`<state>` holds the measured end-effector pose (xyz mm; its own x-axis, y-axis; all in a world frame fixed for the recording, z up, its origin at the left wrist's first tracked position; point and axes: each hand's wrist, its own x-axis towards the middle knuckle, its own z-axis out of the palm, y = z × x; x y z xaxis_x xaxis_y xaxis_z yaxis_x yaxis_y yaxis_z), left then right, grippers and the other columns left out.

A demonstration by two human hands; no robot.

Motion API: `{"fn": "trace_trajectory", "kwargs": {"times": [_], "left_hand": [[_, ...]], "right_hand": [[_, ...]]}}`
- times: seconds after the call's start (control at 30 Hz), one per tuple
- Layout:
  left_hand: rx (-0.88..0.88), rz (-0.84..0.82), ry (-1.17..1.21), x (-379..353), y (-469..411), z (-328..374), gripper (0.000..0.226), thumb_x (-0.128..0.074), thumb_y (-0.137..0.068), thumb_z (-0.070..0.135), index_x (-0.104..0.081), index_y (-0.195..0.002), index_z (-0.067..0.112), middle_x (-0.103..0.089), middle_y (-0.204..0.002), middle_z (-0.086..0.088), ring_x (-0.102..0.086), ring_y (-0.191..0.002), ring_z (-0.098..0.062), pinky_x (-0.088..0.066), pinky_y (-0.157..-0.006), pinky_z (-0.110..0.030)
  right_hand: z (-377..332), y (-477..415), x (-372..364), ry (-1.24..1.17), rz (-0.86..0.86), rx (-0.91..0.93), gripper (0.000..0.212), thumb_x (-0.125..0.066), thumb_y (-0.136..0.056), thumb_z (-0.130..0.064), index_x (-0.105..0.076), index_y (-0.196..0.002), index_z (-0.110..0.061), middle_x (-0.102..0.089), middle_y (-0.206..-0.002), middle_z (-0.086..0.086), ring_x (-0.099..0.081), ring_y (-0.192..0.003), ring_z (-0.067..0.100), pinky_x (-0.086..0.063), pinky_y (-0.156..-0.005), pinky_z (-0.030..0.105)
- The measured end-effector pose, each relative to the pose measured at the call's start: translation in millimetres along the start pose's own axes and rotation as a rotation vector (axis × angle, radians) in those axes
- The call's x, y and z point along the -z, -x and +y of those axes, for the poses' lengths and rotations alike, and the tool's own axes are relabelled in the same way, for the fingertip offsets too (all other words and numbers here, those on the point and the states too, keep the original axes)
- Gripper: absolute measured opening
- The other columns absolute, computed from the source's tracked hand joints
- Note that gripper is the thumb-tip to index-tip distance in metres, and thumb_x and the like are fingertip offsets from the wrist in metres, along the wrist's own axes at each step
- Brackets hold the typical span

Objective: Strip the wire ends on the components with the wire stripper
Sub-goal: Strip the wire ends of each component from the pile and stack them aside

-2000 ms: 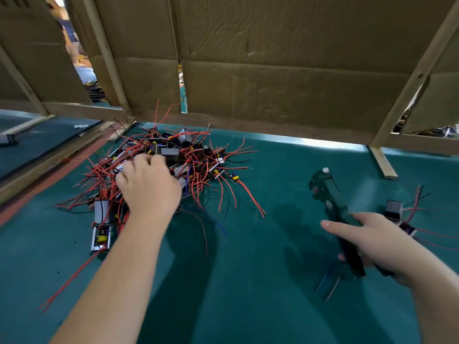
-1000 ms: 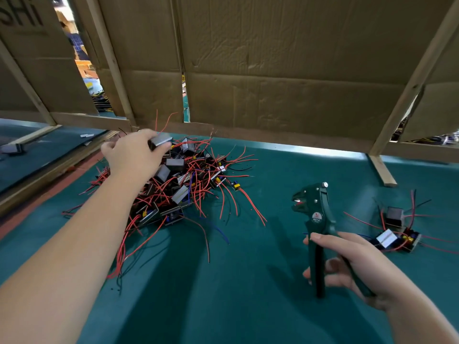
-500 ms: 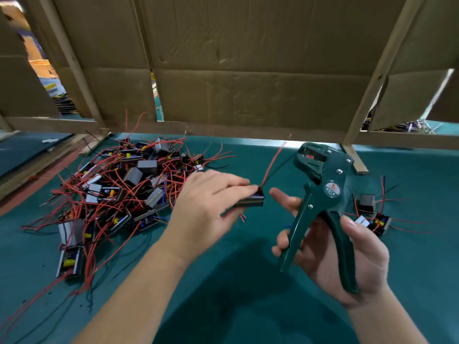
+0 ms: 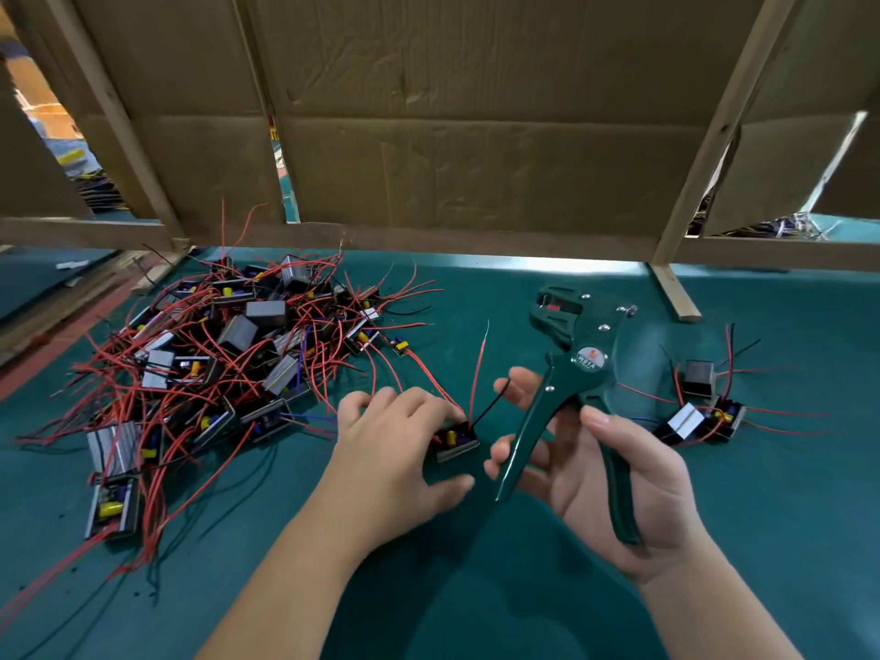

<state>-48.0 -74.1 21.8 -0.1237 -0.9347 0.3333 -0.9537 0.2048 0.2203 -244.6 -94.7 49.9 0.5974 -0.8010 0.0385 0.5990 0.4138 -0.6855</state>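
Setup step: left hand (image 4: 395, 450) pinches a small black component (image 4: 456, 440) between curled fingers and thumb, low over the felt-like green tabletop (image 4: 476, 588). Its thin red wire (image 4: 478, 369) and a black one stand up near the wire stripper (image 4: 576, 373). Right hand (image 4: 614, 478) cradles that dark green tool, fingers loosely curled round its spread handles, head tilted up, jaws apart. No wire is in them yet. Next move, I'd say, calls for feeding one wire end squarely into the toothed mouth, then squeezing. Springy leads may wander. Left, a tangled pile (image 4: 228, 354) of boxy parts waits; right, a few finished-looking pieces (image 4: 700, 412) lie apart.
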Motion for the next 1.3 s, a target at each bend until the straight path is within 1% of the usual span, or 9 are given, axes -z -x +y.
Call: {"fn": "trace_trajectory", "kwargs": {"times": [0.1,0.17,0.23,0.33,0.43,0.53,0.77,1.03,1.3], "left_hand": [[0.108,-0.149,-0.016,4,-7,7,0.08,-0.023,-0.059,0.077,-0.049,-0.126,0.039,-0.054,-0.116,0.02,-0.044,-0.11,-0.011,-0.012,-0.095,-0.031],[0.147,-0.204,0.131,4,-20,11,0.091,-0.026,-0.058,0.073,-0.037,-0.14,0.035,-0.055,-0.124,0.018,-0.044,-0.118,-0.009,-0.012,-0.098,-0.029],[0.198,-0.261,0.368,2,-32,14,0.081,-0.048,-0.074,0.061,-0.029,-0.146,0.031,-0.061,-0.12,0.017,-0.051,-0.116,-0.008,-0.025,-0.103,-0.029],[0.273,-0.172,0.644,-7,-39,19,0.051,-0.054,-0.094,0.027,-0.038,-0.142,0.027,-0.07,-0.092,0.009,-0.063,-0.085,-0.01,-0.047,-0.082,-0.026],[0.315,-0.006,0.908,-14,-34,19,0.029,-0.049,-0.099,0.015,-0.049,-0.126,0.023,-0.069,-0.073,0.01,-0.065,-0.068,-0.003,-0.047,-0.067,-0.015],[0.373,0.089,1.168,-15,-31,16,0.018,-0.046,-0.101,0.014,-0.061,-0.106,0.022,-0.064,-0.062,0.007,-0.055,-0.05,-0.007,-0.044,-0.048,-0.02],[0.373,0.367,1.281,-3,-27,7,0.021,-0.053,-0.097,0.016,-0.07,-0.086,0.023,-0.05,-0.058,0.011,-0.043,-0.054,-0.001,-0.036,-0.055,-0.013],[0.329,0.366,1.308,9,-22,9,0.015,-0.062,-0.091,0.017,-0.066,-0.077,0.022,-0.055,-0.055,0.018,-0.046,-0.05,0.003,-0.037,-0.049,-0.009],[0.312,0.422,1.34,16,-21,12,0.016,-0.066,-0.087,0.014,-0.068,-0.073,0.021,-0.054,-0.053,0.017,-0.045,-0.051,0.003,-0.037,-0.049,-0.009]], "right_hand": [[7,-3,-3,-0.011,0.001,-0.031,0.08,-0.088,-0.057,-0.023,-0.055,-0.124,0.006,-0.055,-0.124,0.022,-0.064,-0.08,0.042,-0.053,-0.075,0.054],[10,-3,-4,-0.021,-0.021,-0.054,0.078,-0.088,-0.058,-0.022,-0.056,-0.123,0.007,-0.059,-0.117,0.024,-0.064,-0.08,0.042,-0.053,-0.076,0.055],[10,-3,-4,-0.013,-0.035,-0.072,0.075,-0.088,-0.058,-0.022,-0.059,-0.122,0.006,-0.06,-0.118,0.024,-0.065,-0.08,0.041,-0.053,-0.078,0.055],[10,-2,-3,0.007,-0.05,-0.073,0.073,-0.086,-0.061,-0.025,-0.06,-0.123,0.004,-0.06,-0.123,0.021,-0.065,-0.082,0.04,-0.053,-0.08,0.053],[7,0,-1,0.033,-0.015,-0.042,0.072,-0.086,-0.06,-0.026,-0.062,-0.121,0.003,-0.059,-0.126,0.02,-0.064,-0.082,0.04,-0.053,-0.077,0.052],[4,0,2,0.044,0.045,-0.038,0.077,-0.088,-0.054,-0.026,-0.062,-0.121,0.002,-0.06,-0.124,0.027,-0.064,-0.08,0.041,-0.054,-0.076,0.052],[8,2,2,0.094,0.095,-0.263,0.079,-0.088,-0.049,-0.028,-0.063,-0.116,0.005,-0.062,-0.097,0.032,-0.063,-0.076,0.041,-0.054,-0.07,0.051],[17,2,-8,0.068,-0.132,-0.308,0.062,-0.077,-0.072,-0.026,-0.056,-0.121,0.006,-0.06,-0.091,0.027,-0.062,-0.078,0.042,-0.05,-0.076,0.054],[18,5,-4,0.176,-0.161,-0.279,0.057,-0.077,-0.076,-0.028,-0.057,-0.117,0.006,-0.06,-0.089,0.028,-0.06,-0.077,0.042,-0.048,-0.076,0.056]]}}
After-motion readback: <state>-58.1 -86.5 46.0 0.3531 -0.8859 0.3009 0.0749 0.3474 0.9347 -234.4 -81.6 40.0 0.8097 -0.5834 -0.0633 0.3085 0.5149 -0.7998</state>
